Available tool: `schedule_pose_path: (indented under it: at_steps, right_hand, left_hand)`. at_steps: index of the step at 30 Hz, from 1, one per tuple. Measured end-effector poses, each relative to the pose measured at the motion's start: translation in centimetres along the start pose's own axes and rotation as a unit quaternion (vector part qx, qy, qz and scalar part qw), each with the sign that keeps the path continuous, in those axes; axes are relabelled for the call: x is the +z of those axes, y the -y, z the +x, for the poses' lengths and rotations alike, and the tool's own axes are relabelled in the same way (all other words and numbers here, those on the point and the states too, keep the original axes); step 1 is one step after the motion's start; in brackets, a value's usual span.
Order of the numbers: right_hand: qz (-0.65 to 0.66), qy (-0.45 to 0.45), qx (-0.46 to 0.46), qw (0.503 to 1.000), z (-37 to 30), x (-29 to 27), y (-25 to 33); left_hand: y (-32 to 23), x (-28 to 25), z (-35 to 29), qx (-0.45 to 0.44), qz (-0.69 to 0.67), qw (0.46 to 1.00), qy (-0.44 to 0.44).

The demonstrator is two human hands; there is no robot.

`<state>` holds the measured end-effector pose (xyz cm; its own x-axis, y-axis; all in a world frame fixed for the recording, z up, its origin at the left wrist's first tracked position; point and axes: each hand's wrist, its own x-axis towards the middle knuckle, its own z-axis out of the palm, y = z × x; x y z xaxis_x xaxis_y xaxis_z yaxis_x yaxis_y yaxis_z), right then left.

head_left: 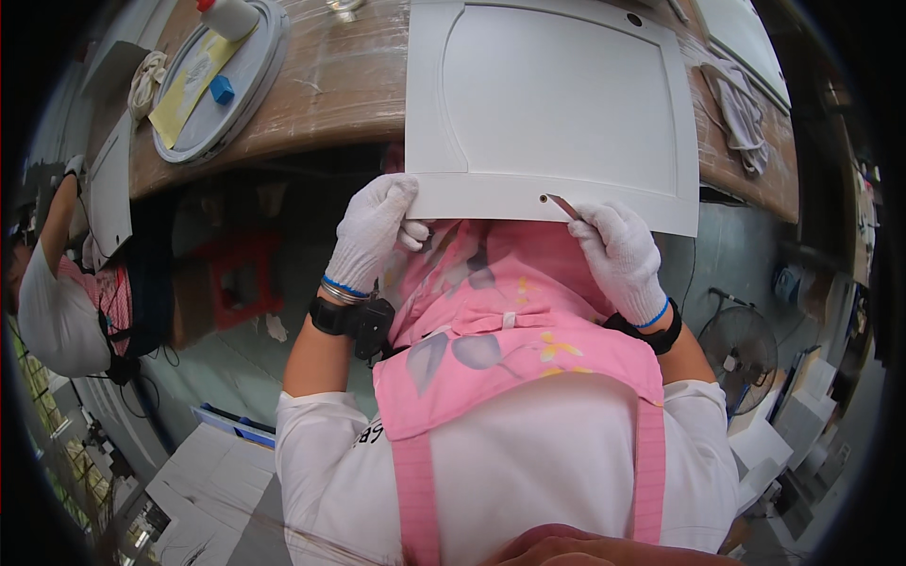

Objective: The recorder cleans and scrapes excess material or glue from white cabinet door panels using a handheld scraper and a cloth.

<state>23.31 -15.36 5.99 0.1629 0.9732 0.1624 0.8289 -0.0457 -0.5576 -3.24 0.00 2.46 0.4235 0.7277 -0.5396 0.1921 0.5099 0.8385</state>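
A white panel (566,104), like a cabinet door with a raised border and a curved inner line, lies on the bench and juts over its near edge toward me. My left hand (373,226), in a white knit glove, is closed on the panel's near left corner. In my gloved right hand (621,255) is a thin, slanted blade (563,206); its handle is hidden in my fingers, so knife or scraper I cannot tell. The blade's tip is close beside a small dark-ringed hole (543,198) at the panel's near edge.
On the wrapped bench (330,75), a round grey lid (274,80) carries a yellow sheet, a blue block (222,90) and a white bottle (228,17). A rag (741,113) lies right. At left, a co-worker (66,311) handles another white panel. A fan (741,354) stands behind right.
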Motion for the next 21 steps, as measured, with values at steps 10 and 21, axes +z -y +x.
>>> schedule_pose_path:
  at_steps: [10,21]
  right_hand:
    - [-0.193,0.055,-0.07,0.977,0.5,6.1,4.1]
    - [-0.184,0.054,-0.001,0.982,0.4,5.5,4.4]
  left_hand:
    - [0.6,4.2,1.3,-0.016,-0.039,0.997,0.058]
    - [1.3,2.5,1.5,-0.029,-0.208,0.958,0.197]
